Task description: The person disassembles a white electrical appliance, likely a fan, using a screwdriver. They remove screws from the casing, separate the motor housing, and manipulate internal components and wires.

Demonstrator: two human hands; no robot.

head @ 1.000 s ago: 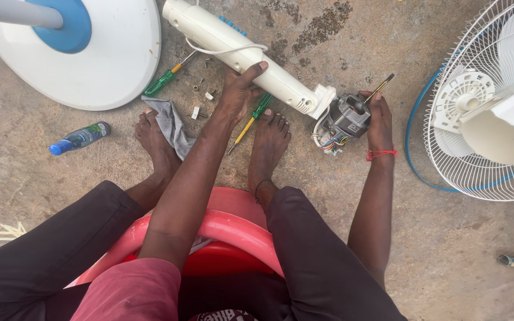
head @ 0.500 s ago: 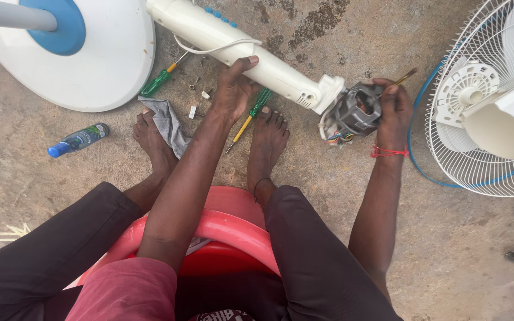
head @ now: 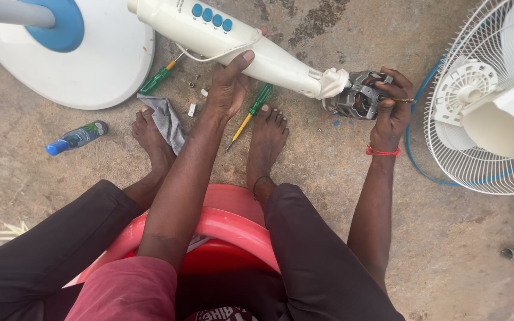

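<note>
My left hand (head: 228, 83) grips the white fan neck (head: 239, 44), a long housing with blue buttons, from underneath. At its right end hangs the bare fan motor (head: 358, 95) with copper windings. My right hand (head: 392, 107), a red thread at its wrist, holds that motor. A thin white cable runs along the housing. A green-handled screwdriver (head: 251, 113) lies on the concrete just below my left hand, between my bare feet.
A round white and blue fan base (head: 90, 59) lies at top left. A white wire fan guard (head: 483, 119) with a blue cable stands at right. A second green screwdriver (head: 159, 77), a grey rag (head: 165, 122), small screws and a small bottle (head: 77, 137) lie nearby. I sit on a red stool (head: 221, 232).
Both hands have carried the fan neck and motor to the right and lifted them closer to me. My left hand now wraps the housing from below.
</note>
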